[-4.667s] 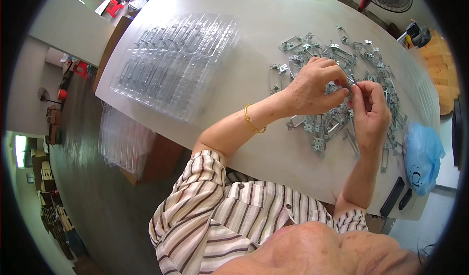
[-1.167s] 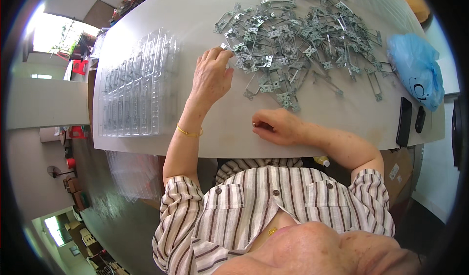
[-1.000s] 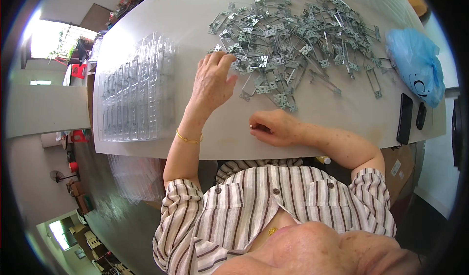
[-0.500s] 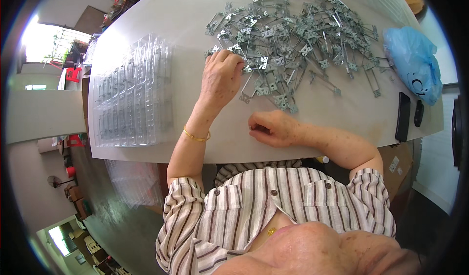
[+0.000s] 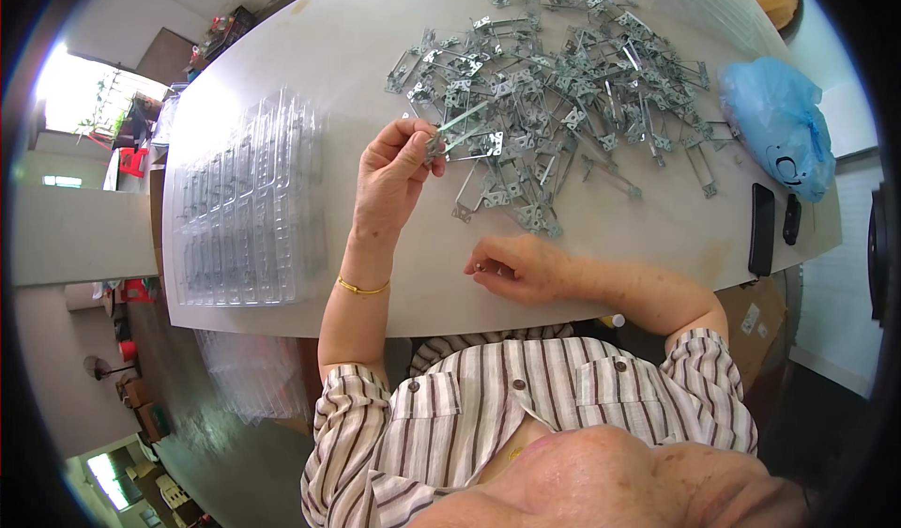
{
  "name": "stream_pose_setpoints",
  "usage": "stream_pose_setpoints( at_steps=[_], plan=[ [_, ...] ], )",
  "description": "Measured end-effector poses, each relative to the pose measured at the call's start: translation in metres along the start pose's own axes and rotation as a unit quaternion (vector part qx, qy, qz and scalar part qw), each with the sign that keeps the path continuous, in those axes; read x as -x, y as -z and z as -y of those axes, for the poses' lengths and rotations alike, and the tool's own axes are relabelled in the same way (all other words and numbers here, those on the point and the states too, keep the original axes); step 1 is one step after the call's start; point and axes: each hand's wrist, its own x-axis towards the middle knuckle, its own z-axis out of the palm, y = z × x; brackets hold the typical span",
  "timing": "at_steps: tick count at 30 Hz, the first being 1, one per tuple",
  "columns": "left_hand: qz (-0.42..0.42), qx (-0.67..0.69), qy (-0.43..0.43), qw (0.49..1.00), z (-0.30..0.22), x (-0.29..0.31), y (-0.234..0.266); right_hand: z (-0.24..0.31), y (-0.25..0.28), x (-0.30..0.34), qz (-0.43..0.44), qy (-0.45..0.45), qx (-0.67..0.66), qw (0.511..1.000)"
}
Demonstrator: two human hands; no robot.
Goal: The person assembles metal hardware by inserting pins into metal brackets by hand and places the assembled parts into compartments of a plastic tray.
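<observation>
My left hand (image 5: 389, 176), raised over the near left edge of the pile, pinches a metal bracket (image 5: 463, 117) between thumb and fingers. Its thin arms point away to the upper right, and the fingers hide part of its plate end. Beyond it spreads a heap of similar silvery metal brackets (image 5: 563, 96), with small holed plates and long thin rods. Resting on the table close to my body, my right hand (image 5: 527, 267) is curled. Small glints show inside its fingers, too small to name.
Clear plastic trays (image 5: 253, 199) with rows of metal parts lie at the left of the white table (image 5: 375, 317). At the right are a blue plastic bag (image 5: 774, 124), a black phone (image 5: 762, 229) and a small black object (image 5: 792, 219). More clear trays (image 5: 253, 373) stand below the left edge.
My left hand has turned and drawn slightly back from the pile, now with a bracket showing in its fingers. My right hand stays curled in nearly the same spot. The whole view has shifted slightly.
</observation>
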Motion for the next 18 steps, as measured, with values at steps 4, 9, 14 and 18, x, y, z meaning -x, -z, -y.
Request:
stream_pose_setpoints(
  at_steps=[4, 9, 14, 18],
  plan=[
    [0.071, 0.157, 0.017, 0.985, 0.007, -0.006, 0.003, 0.008, 0.012, 0.001, -0.081, 0.006, 0.002, 0.997],
    [0.142, 0.205, 0.025, 0.968, 0.012, -0.008, 0.006, 0.02, 0.053, -0.012, -0.285, 0.009, -0.032, 0.958],
    [0.128, 0.231, 0.069, 0.962, 0.032, -0.003, 0.004, 0.002, 0.073, -0.024, -0.356, 0.075, -0.055, 0.93],
    [0.153, 0.236, 0.069, 0.957, 0.036, 0.001, 0.007, 0.008, 0.066, -0.032, -0.329, 0.053, -0.048, 0.942]
  ],
)
